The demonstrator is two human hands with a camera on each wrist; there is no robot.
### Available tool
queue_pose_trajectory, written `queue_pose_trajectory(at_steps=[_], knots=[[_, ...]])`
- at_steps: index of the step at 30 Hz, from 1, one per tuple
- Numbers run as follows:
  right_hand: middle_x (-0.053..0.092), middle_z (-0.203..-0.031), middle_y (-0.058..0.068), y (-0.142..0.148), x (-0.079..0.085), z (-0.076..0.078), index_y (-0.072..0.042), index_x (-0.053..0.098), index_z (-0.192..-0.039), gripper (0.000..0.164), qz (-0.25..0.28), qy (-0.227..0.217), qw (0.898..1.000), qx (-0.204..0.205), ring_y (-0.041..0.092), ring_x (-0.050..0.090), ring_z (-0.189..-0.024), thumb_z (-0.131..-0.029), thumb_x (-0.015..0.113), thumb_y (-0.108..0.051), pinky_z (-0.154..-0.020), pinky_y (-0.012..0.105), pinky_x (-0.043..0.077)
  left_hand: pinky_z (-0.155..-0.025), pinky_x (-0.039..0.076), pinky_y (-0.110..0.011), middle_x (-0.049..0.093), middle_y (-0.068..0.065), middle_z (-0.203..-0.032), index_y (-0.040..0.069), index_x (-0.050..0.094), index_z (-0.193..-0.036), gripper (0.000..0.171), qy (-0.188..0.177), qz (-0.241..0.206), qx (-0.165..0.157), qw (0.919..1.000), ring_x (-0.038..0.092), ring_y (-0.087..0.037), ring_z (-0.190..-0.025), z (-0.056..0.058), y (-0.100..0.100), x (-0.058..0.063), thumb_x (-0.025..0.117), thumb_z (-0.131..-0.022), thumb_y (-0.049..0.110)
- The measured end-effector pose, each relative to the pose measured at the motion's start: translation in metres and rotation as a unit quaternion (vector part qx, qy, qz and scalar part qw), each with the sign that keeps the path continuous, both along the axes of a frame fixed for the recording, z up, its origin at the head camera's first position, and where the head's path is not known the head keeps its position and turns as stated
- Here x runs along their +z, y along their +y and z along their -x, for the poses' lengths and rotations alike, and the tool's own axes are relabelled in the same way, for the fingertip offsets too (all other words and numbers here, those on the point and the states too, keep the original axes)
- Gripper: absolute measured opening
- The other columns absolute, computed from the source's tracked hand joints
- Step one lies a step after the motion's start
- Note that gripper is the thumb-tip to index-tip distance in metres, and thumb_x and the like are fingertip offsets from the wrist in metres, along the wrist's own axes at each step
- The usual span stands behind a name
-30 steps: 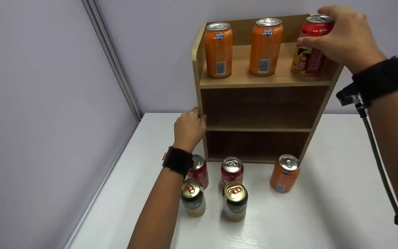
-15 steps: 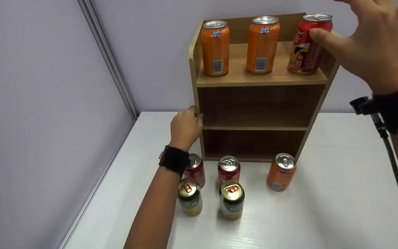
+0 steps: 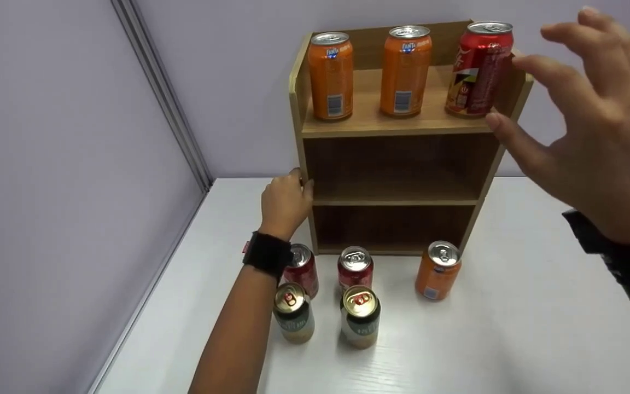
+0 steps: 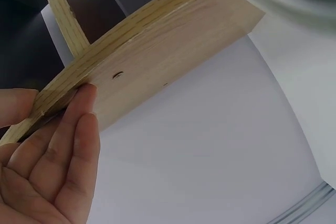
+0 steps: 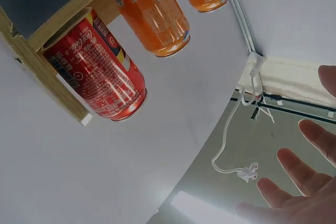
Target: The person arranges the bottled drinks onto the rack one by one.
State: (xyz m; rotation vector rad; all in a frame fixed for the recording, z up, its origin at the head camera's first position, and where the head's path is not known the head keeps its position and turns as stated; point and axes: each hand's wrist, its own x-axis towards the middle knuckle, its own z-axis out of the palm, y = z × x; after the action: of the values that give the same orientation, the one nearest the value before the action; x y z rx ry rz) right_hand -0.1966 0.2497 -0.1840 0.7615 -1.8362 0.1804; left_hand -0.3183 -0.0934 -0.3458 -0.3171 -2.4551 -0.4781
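Red can, head view: upright on the top level of the shelf unit, between one and two o'clock. Right hand, empty, fingers spread, at its four o'clock; left hand grips the unit. Advisable: withdraw fingers wide (a brushed can may tip). Left wrist view: thumb and fingers pinch the side panel. Right wrist view: glossy, white lettering; fingers clear.

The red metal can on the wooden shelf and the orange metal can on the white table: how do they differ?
The red can carries yellow patches; the orange can, a pale rectangle. In the head view, the red can looks larger; the orange can, smaller. Both stand upright.
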Motion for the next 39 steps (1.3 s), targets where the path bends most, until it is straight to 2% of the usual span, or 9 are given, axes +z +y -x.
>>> queue_pose_trajectory(at_steps=[6,9,14,19,24,30,35,39], knots=[[0.053,-0.133,0.024,-0.011,-0.037,-0.023,0.006,0.064,-0.116,0.054,0.04,-0.014,0.998,0.039,0.042,0.039,-0.132,-0.087,0.064,-0.039,-0.108,0.055,0.026,-0.056,0.052,-0.045,0.069,-0.014,-0.076,-0.001,0.07,-0.093,0.024,-0.005,0.0,0.004,1.0,0.067,-0.032,-0.066,-0.002,-0.001,0.001,0.063,-0.094,0.023],[0.056,-0.127,0.027,-0.015,-0.054,-0.032,0.008,0.065,-0.113,0.055,0.047,-0.022,0.998,0.043,0.045,0.043,-0.128,-0.088,0.062,-0.042,-0.108,0.054,0.028,-0.057,0.052,-0.044,0.069,-0.015,-0.078,-0.001,0.07,-0.095,0.026,-0.008,0.0,-0.001,1.0,0.068,-0.031,-0.067,-0.003,0.0,0.002,0.062,-0.094,0.023],[0.058,-0.12,0.029,-0.016,-0.076,-0.039,0.008,0.064,-0.113,0.057,0.024,-0.056,0.998,0.031,0.048,0.048,-0.119,-0.093,0.056,-0.045,-0.106,0.05,0.032,-0.057,0.052,-0.044,0.069,-0.015,-0.078,-0.002,0.07,-0.095,0.025,-0.003,-0.001,0.0,1.0,0.068,-0.031,-0.067,-0.005,0.0,0.004,0.062,-0.094,0.023],[0.06,-0.116,0.028,-0.013,-0.107,-0.034,0.008,0.064,-0.116,0.063,-0.002,-0.09,0.996,0.024,0.049,0.051,-0.115,-0.095,0.052,-0.05,-0.104,0.051,0.033,-0.056,0.052,-0.044,0.069,-0.015,-0.077,-0.001,0.07,-0.095,0.026,-0.004,0.007,0.002,1.0,0.067,-0.031,-0.066,-0.009,-0.001,0.004,0.062,-0.095,0.024],[0.06,-0.117,0.026,-0.006,-0.134,-0.022,0.007,0.061,-0.12,0.067,-0.016,-0.129,0.991,0.016,0.047,0.05,-0.117,-0.092,0.055,-0.054,-0.102,0.056,0.032,-0.054,0.051,-0.043,0.068,-0.013,-0.073,0.0,0.069,-0.091,0.025,0.0,0.004,0.003,1.0,0.066,-0.03,-0.063,-0.011,-0.002,0.005,0.062,-0.095,0.023],[0.059,-0.118,0.022,-0.002,-0.169,-0.018,0.005,0.061,-0.122,0.073,-0.01,-0.185,0.983,0.006,0.044,0.051,-0.115,-0.089,0.057,-0.06,-0.094,0.065,0.035,-0.054,0.051,-0.043,0.068,-0.012,-0.073,0.001,0.068,-0.088,0.024,-0.003,0.005,0.007,1.0,0.067,-0.03,-0.064,-0.015,-0.002,0.003,0.062,-0.095,0.023],[0.06,-0.117,0.021,0.001,-0.196,-0.015,0.005,0.06,-0.123,0.078,-0.001,-0.207,0.978,0.0,0.043,0.052,-0.113,-0.088,0.055,-0.065,-0.09,0.066,0.036,-0.055,0.051,-0.043,0.069,-0.013,-0.074,0.0,0.069,-0.09,0.025,-0.005,0.006,0.011,0.9999,0.067,-0.029,-0.065,-0.017,-0.002,0.003,0.062,-0.095,0.023],[0.06,-0.113,0.024,0.005,-0.216,-0.009,0.007,0.057,-0.124,0.081,-0.009,-0.231,0.973,-0.021,0.042,0.056,-0.104,-0.082,0.066,-0.061,-0.087,0.061,0.04,-0.057,0.052,-0.043,0.069,-0.013,-0.075,0.0,0.069,-0.091,0.025,-0.005,0.008,0.011,0.9999,0.067,-0.03,-0.066,-0.015,-0.001,0.004,0.062,-0.095,0.024]])
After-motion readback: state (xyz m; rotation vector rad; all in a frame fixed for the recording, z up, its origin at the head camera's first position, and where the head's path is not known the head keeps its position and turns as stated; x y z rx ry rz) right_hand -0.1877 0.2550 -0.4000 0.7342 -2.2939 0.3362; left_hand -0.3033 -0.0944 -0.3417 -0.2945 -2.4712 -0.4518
